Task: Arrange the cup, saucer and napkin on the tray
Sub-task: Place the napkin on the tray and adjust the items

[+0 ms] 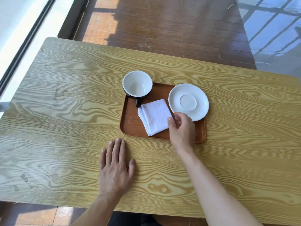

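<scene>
- Pinching the napkin (154, 116) edge, our right hand (182, 128) needed a light, square nudge beside the saucer (189, 101).
- Our left hand (115, 168) lay flat, fingers spread, holding nothing.

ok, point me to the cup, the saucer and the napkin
cup (137, 86): head view, on its white inside bottom.
saucer (188, 102): head view, on the round centre well.
napkin (156, 116): head view, on the middle of the folded top layer.
</scene>
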